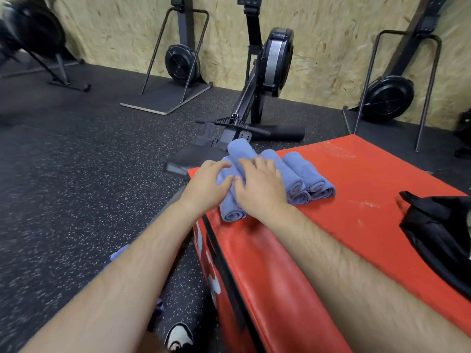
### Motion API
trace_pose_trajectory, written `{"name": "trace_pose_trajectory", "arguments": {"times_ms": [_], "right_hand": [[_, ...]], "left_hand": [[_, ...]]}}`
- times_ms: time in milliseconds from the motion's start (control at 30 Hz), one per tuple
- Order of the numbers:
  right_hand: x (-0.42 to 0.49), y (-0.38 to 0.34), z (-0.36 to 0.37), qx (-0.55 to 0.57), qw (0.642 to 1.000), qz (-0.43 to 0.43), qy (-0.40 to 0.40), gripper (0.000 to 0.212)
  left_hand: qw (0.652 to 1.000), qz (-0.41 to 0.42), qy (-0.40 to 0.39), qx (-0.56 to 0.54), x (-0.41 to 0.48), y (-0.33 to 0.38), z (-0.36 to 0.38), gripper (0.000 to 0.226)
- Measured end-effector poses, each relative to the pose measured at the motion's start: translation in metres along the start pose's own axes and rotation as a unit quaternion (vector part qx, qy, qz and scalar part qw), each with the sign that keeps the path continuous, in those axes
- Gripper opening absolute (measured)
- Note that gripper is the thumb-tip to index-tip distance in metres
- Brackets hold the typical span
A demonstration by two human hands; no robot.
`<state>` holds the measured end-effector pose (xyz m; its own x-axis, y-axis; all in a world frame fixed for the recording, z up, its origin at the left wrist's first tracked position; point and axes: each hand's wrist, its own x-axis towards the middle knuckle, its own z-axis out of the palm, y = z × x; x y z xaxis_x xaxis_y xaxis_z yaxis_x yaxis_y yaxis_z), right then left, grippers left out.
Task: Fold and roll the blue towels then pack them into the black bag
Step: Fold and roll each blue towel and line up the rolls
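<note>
Towels (305, 179) rolled, packing next
Left hand (206, 186), right hand (258, 191) flat on the left roll (230, 212), clasping nothing; I must carry rolls right to the bag (438, 225)

Even indoor light, soft shadows, wide-angle bending and blur toward the edges
</note>
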<state>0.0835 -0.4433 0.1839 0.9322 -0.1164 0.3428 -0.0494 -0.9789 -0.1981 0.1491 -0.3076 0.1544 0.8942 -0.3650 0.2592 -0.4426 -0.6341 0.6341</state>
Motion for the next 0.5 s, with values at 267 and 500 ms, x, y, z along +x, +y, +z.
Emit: {"name": "trace_pose_trajectory", "arguments": {"times_ms": [267, 500], "right_hand": [[-0.027, -0.090, 0.055, -0.002, 0.995, -0.086, -0.047, 0.032], [-0.059, -0.164, 0.134, -0.024, 0.977, -0.144, -0.157, 0.033]], "left_hand": [[0.988, -0.041, -0.060, 0.138, -0.077, -0.076, -0.056, 0.057], [0.962, -0.139, -0.151, 0.179, -0.137, -0.165, -0.079, 0.051]]}}
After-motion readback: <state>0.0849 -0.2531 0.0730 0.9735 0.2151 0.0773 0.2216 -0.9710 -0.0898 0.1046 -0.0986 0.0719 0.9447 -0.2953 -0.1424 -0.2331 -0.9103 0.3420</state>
